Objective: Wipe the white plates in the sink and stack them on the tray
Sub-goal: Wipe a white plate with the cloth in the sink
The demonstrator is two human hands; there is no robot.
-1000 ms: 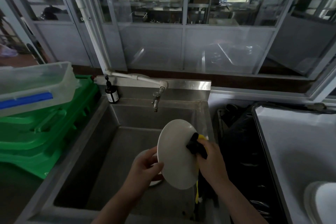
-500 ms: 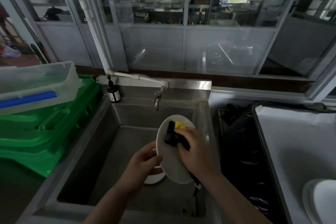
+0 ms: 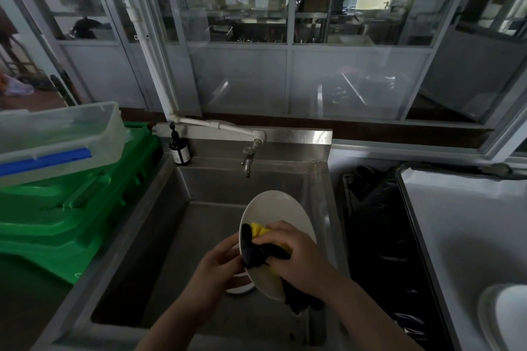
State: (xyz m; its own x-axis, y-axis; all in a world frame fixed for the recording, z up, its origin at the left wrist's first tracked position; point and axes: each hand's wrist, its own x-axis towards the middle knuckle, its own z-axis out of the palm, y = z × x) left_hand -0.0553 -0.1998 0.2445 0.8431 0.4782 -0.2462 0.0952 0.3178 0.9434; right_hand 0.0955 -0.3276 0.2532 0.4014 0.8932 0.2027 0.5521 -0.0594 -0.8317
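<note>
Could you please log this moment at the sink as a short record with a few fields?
held plate: white plate, tilted on edge above the sink
left hand: grips the plate's left rim
right hand: presses a black and yellow cloth on the plate's face
still in sink: another white plate, partly hidden under the held one
tray: to the right, a stack of plates at its near end
tap: no water visible

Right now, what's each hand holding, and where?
Left hand grips the white plate by its left rim, tilted over the sink. Right hand holds a black-and-yellow cloth bunched against the plate's face.
</note>
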